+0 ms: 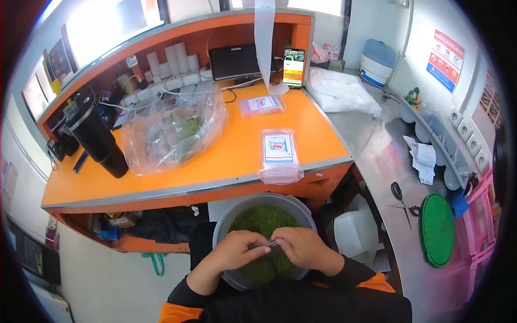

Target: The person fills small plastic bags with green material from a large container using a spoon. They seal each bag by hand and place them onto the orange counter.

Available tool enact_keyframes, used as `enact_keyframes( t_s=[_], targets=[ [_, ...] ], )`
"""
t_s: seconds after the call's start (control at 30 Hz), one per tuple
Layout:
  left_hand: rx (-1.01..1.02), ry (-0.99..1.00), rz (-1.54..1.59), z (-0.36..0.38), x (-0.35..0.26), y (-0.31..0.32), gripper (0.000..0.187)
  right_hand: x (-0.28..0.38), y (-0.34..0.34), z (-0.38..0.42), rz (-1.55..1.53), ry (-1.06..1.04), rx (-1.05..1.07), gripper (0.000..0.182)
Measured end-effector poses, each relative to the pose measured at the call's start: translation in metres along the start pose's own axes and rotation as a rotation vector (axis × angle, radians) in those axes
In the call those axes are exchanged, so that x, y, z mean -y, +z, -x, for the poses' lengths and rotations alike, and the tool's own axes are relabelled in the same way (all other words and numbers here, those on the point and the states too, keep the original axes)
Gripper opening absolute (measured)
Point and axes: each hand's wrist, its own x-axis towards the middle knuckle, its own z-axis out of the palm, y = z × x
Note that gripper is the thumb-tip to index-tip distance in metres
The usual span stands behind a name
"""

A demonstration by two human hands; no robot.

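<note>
A grey tub (pixel 219 237) of chopped green herbs (pixel 264 218) stands between my legs, below the desk edge. Over it, my left hand (pixel 240 251) and my right hand (pixel 302 247) meet with fingers and thumbs pinched. A thin pale edge (pixel 273 244) shows between the fingertips; what it belongs to is too small and hidden to name. On the desk in front lies a stack of printed zip bags (pixel 279 153), with more printed bags (pixel 260 105) farther back. To the left sits a large clear plastic bag (pixel 172 132) with green stuff inside.
The orange desk (pixel 231 145) carries a black tumbler (pixel 97 137), a monitor (pixel 235 63) and a phone (pixel 293 67). On the right-hand metal counter lie scissors (pixel 401 202), a green lid (pixel 437 230), paper slips (pixel 423 159) and a white plastic package (pixel 340 90).
</note>
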Motion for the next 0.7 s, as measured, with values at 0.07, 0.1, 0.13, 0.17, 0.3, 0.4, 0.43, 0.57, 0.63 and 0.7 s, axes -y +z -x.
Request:
enact_keyframes(
  t_s=[0.07, 0.1, 0.13, 0.17, 0.3, 0.4, 0.43, 0.57, 0.63, 0.7],
  targets=[
    [0.045, -0.006, -0.072, 0.001, 0.003, -0.002, 0.014, -0.004, -0.002, 0.004, -0.095, 0.004, -0.027, 0.009],
    [0.014, 0.039, -0.079, 0.002, 0.003, -0.002, 0.014, -0.008, -0.002, 0.008, -0.125, -0.007, -0.039, 0.01],
    [-0.016, 0.083, -0.084, 0.005, 0.004, 0.0, 0.014, -0.01, -0.003, 0.01, -0.155, -0.016, -0.051, 0.011],
    [-0.044, 0.128, -0.089, 0.006, 0.005, 0.002, 0.014, -0.01, -0.004, 0.01, -0.169, 0.013, -0.041, 0.011],
    [-0.131, 0.15, -0.111, 0.004, 0.005, 0.013, 0.01, -0.012, 0.0, 0.006, -0.165, 0.049, -0.009, 0.011],
    [-0.141, 0.191, -0.111, 0.001, -0.001, 0.016, 0.007, -0.009, 0.011, 0.002, -0.133, 0.011, 0.07, 0.011],
    [-0.115, 0.172, -0.145, 0.001, -0.004, 0.014, 0.007, -0.008, 0.013, 0.001, -0.123, -0.003, 0.108, 0.011],
    [-0.183, 0.155, -0.172, 0.005, -0.019, -0.011, 0.01, -0.001, -0.012, -0.02, 0.017, -0.091, -0.2, 0.008],
    [-0.376, 0.177, -0.304, 0.009, -0.032, -0.034, 0.008, -0.01, -0.029, -0.039, 0.249, -0.234, -0.486, 0.008],
    [-0.651, 0.254, -0.456, 0.01, -0.038, -0.066, 0.008, -0.028, -0.036, -0.052, 0.416, -0.183, -0.468, 0.01]
  ],
)
